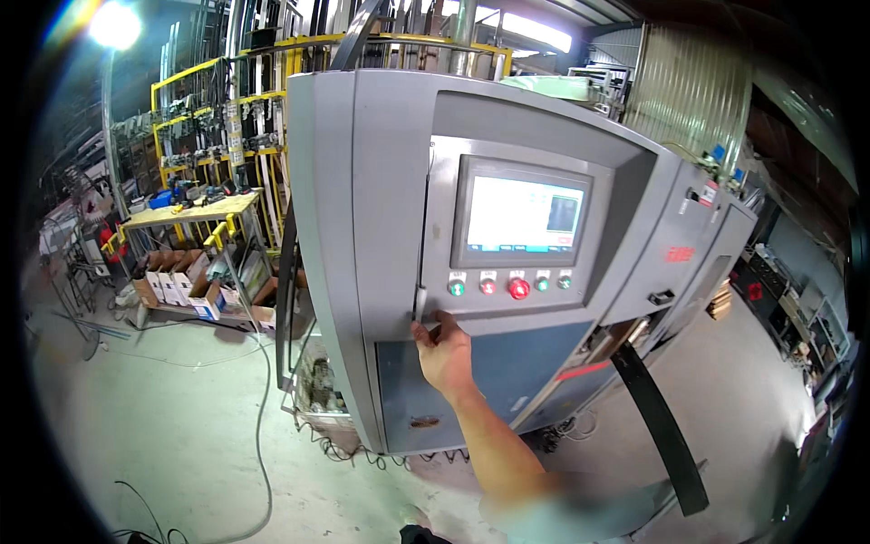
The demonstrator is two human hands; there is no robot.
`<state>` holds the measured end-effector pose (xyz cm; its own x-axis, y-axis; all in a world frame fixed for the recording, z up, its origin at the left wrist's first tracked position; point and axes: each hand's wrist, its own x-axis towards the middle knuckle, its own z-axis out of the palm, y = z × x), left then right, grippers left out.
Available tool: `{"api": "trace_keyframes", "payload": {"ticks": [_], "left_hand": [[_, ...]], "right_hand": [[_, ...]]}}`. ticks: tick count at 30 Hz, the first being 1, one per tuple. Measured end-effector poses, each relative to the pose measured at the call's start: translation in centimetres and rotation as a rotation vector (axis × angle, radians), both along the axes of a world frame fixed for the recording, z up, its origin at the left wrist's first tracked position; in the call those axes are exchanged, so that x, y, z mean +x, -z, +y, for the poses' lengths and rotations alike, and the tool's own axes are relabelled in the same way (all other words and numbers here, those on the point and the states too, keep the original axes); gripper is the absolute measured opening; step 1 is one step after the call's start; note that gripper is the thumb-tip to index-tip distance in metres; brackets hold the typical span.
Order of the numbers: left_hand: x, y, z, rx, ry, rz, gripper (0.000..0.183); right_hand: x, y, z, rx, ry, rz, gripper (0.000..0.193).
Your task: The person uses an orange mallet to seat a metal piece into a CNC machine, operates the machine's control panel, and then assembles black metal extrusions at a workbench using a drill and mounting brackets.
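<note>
My right hand (pixel 444 352) reaches up from the lower right to the lower left corner of a grey machine's control panel (pixel 444 227). Its fingers are curled around the lower end of a short pale pen-like stick (pixel 421 302), which stands upright against the panel's edge. A thin dark line runs down the panel from its upper left corner to this stick. Above and to the right of the hand is a lit touchscreen (pixel 512 213). Below the screen sits a row of green and red buttons (pixel 517 288). My left hand is out of view.
A black curved strip (pixel 666 435) juts from the machine's right side toward me. Cables (pixel 265 453) lie on the floor at left. Further left stand a workbench (pixel 195 210) with tools, cardboard boxes (pixel 181 276) beneath it, and a yellow rack (pixel 190 82) of long profiles.
</note>
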<state>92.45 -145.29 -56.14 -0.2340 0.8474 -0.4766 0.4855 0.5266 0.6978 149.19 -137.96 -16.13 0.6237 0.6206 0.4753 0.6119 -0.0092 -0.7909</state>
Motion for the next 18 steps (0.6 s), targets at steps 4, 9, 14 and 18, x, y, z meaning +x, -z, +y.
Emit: {"api": "trace_keyframes", "payload": {"ticks": [4,9,14,18], "left_hand": [[-0.4,0.2,0.4,-0.087,0.048,0.102,0.015],[3.0,1.2,2.1,-0.149,0.155,0.147,0.017],[5.8,3.6,4.0,-0.184,0.263,0.148,0.021],[5.4,6.8,5.3,-0.162,0.338,0.154,0.026]], "right_hand": [[0.2,0.9,3.3,0.018,-0.081,0.046,0.025],[2.6,-0.4,1.8,0.164,-0.343,0.119,0.014],[7.4,-3.8,-0.2,0.598,-0.137,-0.230,0.021],[10.3,-5.1,-0.5,0.671,0.037,-0.423,0.020]]}}
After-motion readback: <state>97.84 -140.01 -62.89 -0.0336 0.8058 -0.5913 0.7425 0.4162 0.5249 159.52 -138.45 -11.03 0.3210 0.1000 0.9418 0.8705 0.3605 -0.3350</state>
